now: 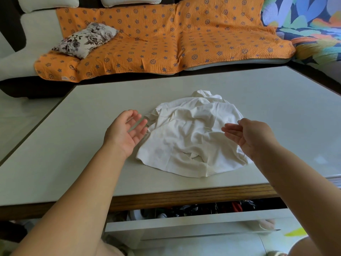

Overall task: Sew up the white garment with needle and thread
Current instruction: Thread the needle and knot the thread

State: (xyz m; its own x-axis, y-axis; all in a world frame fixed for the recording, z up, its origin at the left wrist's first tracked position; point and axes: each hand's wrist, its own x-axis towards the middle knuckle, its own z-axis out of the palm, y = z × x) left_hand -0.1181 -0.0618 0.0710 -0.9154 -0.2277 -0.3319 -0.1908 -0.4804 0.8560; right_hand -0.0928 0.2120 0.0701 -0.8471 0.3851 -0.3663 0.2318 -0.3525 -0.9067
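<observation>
**White garment mid-table, both hands hovering at its sides**

Your table (258, 100) fills most of the view. Its pale top is bare on all sides of the cloth, with wide room to the left, right and far edge. The near edge is a wood strip, and an open drawer (184, 224) sticks out under it with dark clutter inside.

Behind the far edge is a sofa (36, 34) under an orange patterned cover (166, 37). There's a floral cushion (84, 39) on its left part and a bright leaf-print cover (304, 24) at the right corner.

The white garment (190, 137) lies crumpled in a heap at the middle of the table, closer to your near edge than the far one, and no part hangs over.

Both your forearms reach in from the bottom, bare.

- **Left hand:** Your left hand (125, 130) is just off the garment's left edge, palm turned up and inward. The fingers are loose and spread and hold nothing.
- **Right hand:** Your right hand (247, 134) is over the garment's right edge, with the fingers pointing left and mostly straight. The thumb tip sits up by the forefinger, so I can't tell if it pinches anything.

A thin thread (171, 118) runs across the top of the garment, from the left edge toward the right hand. Needle too small to make out.
</observation>
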